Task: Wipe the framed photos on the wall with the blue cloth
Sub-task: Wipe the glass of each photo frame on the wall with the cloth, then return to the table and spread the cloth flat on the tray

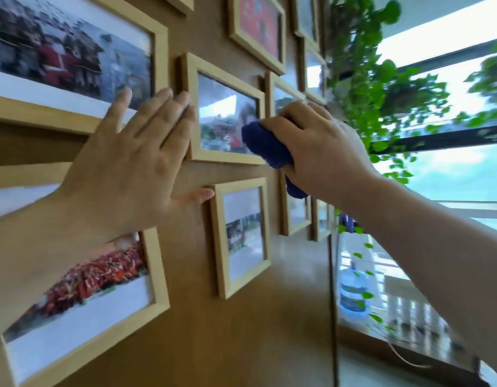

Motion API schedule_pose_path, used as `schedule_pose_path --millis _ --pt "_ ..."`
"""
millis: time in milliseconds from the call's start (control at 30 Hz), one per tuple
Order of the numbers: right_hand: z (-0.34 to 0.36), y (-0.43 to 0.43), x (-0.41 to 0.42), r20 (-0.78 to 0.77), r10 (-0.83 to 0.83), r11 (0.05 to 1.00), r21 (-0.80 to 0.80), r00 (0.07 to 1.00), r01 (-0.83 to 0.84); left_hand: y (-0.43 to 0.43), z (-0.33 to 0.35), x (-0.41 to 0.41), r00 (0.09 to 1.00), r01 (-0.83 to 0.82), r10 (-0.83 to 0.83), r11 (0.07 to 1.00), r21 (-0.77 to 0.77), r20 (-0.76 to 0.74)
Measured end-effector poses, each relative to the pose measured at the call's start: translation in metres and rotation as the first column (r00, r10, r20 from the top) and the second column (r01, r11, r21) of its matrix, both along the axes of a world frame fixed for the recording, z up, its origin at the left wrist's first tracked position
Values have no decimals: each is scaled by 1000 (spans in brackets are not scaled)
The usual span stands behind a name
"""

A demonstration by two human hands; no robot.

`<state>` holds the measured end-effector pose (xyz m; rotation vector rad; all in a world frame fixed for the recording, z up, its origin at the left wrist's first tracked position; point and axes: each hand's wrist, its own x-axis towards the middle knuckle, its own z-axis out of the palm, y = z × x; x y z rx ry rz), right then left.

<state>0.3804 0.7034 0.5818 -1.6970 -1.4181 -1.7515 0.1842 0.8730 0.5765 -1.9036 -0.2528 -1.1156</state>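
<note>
Several light wooden framed photos hang on a brown wooden wall. My right hand [320, 149] grips a bunched blue cloth [265, 148] and presses it on the glass at the right side of a small middle frame [223, 113]. My left hand [135, 163] lies flat with fingers spread on the wall, its fingertips touching that frame's left edge and its thumb near the frame below [240, 236]. Large frames hang at upper left [74, 57] and lower left [85, 297], the lower one partly hidden by my left forearm.
More small frames [258, 32] continue up and to the right along the wall. A trailing green plant [376, 88] hangs at the wall's right end beside big windows. Beyond the window, low down, stands a water jug [352, 291], with a thin cord running down near it.
</note>
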Motion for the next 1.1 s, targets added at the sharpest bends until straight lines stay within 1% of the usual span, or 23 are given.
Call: schedule_pose_path --millis 167,300,400,467,533,567,600,633,667,700,867,1100 --pt "-34 -49 -43 -35 -194 980 -59 980 192 -18 -29 -11 982 177 -179 984 -29 -62" --pt "-62 -99 -85 -106 -324 944 -103 940 314 -38 -55 -24 944 302 -309 951 -70 -118" --pt "-82 -144 -113 -184 -410 908 -173 893 381 -68 -73 -27 893 408 -425 904 -132 -150" --pt "-95 -179 -132 -206 -470 877 -221 858 428 -96 -88 -26 845 486 -512 856 -176 -157" --pt "-106 -212 -149 -239 -506 858 -236 829 456 -128 -102 -25 781 568 -601 797 -206 -170" --pt "-116 -240 -163 -255 -541 837 -255 801 484 -157 -112 -26 741 611 -646 761 -217 -181" --pt "-122 -251 -168 -261 -555 828 -266 790 494 -169 -121 -22 714 633 -675 735 -242 -185" --pt "-126 -255 -169 -271 -560 824 -280 783 493 -176 -125 -20 709 631 -678 733 -253 -194" --pt "-135 -283 -186 -290 -601 795 -315 745 519 -209 -133 -20 670 664 -711 702 -255 -214" --pt "-141 -299 -196 -285 -626 775 -333 726 537 -229 -139 -21 646 673 -727 686 -274 -234" --pt "-168 -378 -245 -319 -679 732 -370 661 573 -330 -157 -34 562 707 -774 632 -316 -291" --pt "-203 -510 -332 -377 -741 672 -418 556 611 -470 -191 -89 410 760 -861 505 -410 -301"
